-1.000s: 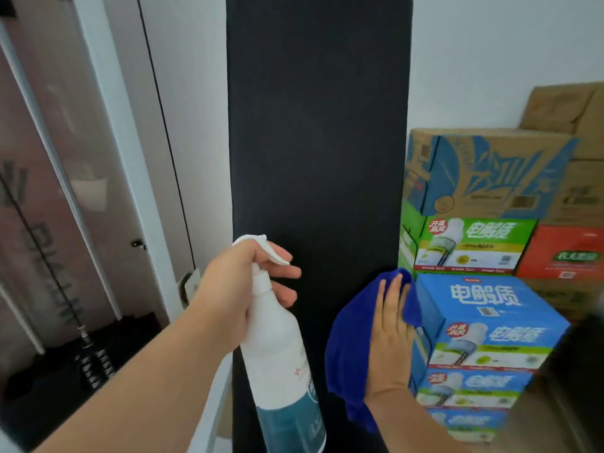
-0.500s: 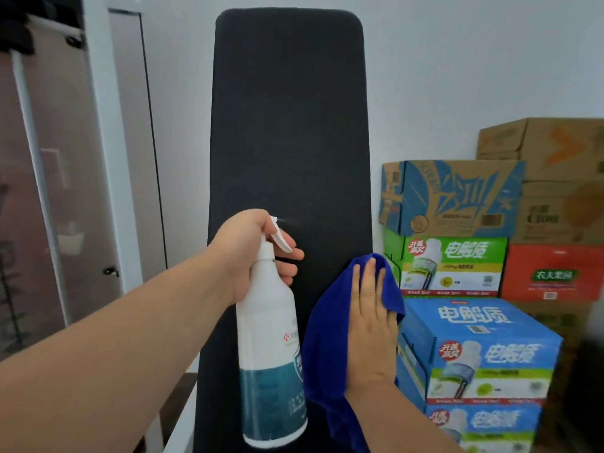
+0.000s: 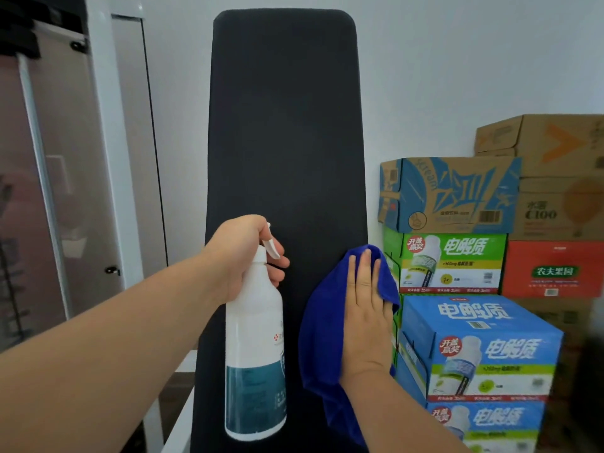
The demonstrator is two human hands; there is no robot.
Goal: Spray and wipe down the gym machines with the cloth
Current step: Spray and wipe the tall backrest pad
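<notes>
Pressing the blue cloth (image 3: 322,338) flat against the lower right part of the tall black pad (image 3: 287,125) with the right hand (image 3: 364,322), palm to the cloth, fingers straight, close together and pointing up. Covering only the right side of the cloth, leaving a top corner peeking above the fingertips and the loose lower folds hanging down past the wrist.

Gripping the neck of the white spray bottle (image 3: 253,354) with the left hand (image 3: 243,256), fingers curled round it, the white trigger (image 3: 273,248) sticking out just above them; squeezing it or not, cannot tell. Holding the bottle upright, just in front of the pad's lower left part, with a teal band running round its lower half. Reaching in with both bare forearms from the bottom of the view.

Standing nearly upright and filling the middle of the view, rounded top corners showing against the white wall (image 3: 457,60). Sitting just right of the pad and the cloth, stacked: a blue drinks carton (image 3: 483,348) low down, a green carton (image 3: 454,263) above it, a blue-printed cardboard box (image 3: 451,194) on top. Piling up further right: a red carton (image 3: 552,269) and plain brown boxes (image 3: 539,142). Rising on the left: a white frame (image 3: 108,142) and a tinted glass panel (image 3: 49,191).
</notes>
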